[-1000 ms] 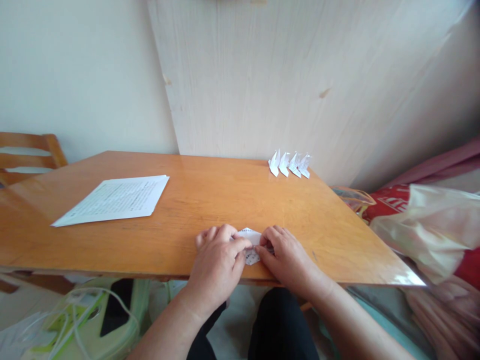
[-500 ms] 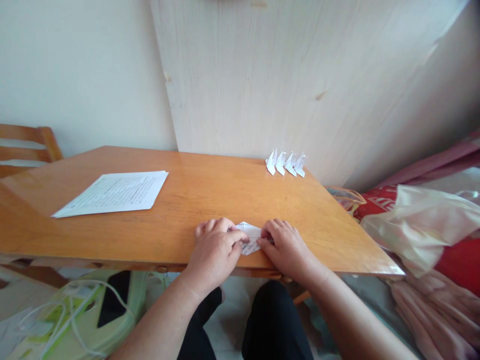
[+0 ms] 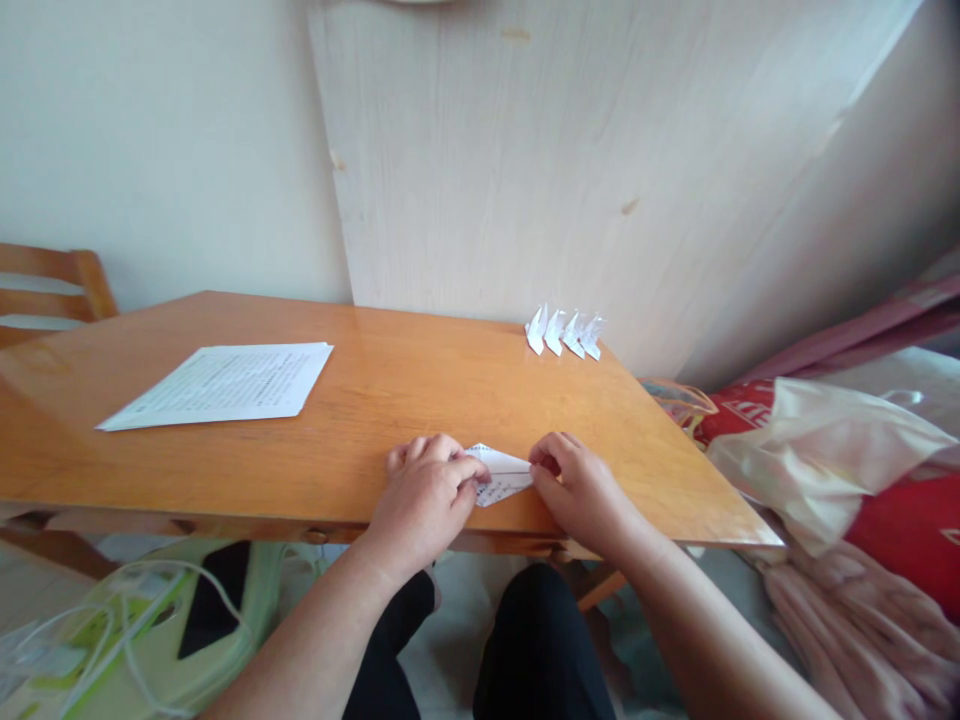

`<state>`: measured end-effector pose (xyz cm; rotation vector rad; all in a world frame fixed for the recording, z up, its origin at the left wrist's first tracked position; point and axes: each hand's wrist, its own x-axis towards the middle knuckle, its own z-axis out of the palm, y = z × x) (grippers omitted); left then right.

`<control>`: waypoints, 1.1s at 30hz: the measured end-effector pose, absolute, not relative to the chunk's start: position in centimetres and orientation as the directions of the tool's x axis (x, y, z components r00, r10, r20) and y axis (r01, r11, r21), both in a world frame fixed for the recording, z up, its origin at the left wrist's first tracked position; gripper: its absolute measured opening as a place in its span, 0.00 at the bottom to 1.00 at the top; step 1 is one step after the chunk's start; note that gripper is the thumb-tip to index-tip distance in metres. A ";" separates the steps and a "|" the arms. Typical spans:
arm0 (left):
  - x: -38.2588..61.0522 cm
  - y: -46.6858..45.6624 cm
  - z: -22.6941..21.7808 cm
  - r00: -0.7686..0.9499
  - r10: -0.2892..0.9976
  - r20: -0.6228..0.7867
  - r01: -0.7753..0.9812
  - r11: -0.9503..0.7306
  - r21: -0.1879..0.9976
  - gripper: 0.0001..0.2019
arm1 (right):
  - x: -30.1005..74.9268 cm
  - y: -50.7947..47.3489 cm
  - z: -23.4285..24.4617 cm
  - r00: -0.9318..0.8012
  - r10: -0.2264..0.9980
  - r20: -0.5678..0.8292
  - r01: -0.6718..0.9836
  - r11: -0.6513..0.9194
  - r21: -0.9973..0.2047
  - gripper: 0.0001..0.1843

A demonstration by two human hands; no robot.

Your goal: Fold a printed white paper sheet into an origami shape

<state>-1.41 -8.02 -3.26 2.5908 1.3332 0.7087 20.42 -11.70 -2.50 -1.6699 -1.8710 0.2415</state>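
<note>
A small folded piece of printed white paper lies on the wooden table near its front edge. My left hand presses down on the paper's left part with curled fingers. My right hand pinches the paper's right tip, fingers closed. Several finished folded paper figures stand in a row at the table's back edge, against a pale wooden board.
A printed sheet of paper lies flat on the table's left side. A wooden chair back stands at far left. Plastic bags and red fabric are piled to the right. A green stool with cables sits under the table.
My right hand has slid to the right along the folded paper to its tip, uncovering more of it. The left hand stays pressed in place. The camera tilted slightly.
</note>
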 end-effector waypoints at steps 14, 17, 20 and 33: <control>-2.1 -7.6 -3.3 0.508 0.802 0.312 0.715 -0.596 0.365 0.11 | 17.0 -9.2 0.1 -0.138 0.989 -0.059 0.759 0.068 -0.647 0.03; -2.4 -7.4 -3.2 0.469 0.828 0.307 0.733 -0.559 0.388 0.07 | 17.4 -8.9 0.2 -0.176 0.978 -0.112 0.755 0.061 -0.653 0.05; -2.5 -7.5 -3.2 0.466 0.831 0.303 0.744 -0.554 0.373 0.05 | 17.5 -8.7 0.2 -0.197 0.971 -0.139 0.759 0.062 -0.648 0.04; -3.1 -7.8 -2.9 0.472 0.833 0.290 0.767 -0.550 0.331 0.08 | 17.2 -7.7 0.7 -0.267 0.947 -0.176 0.853 0.148 -0.501 0.04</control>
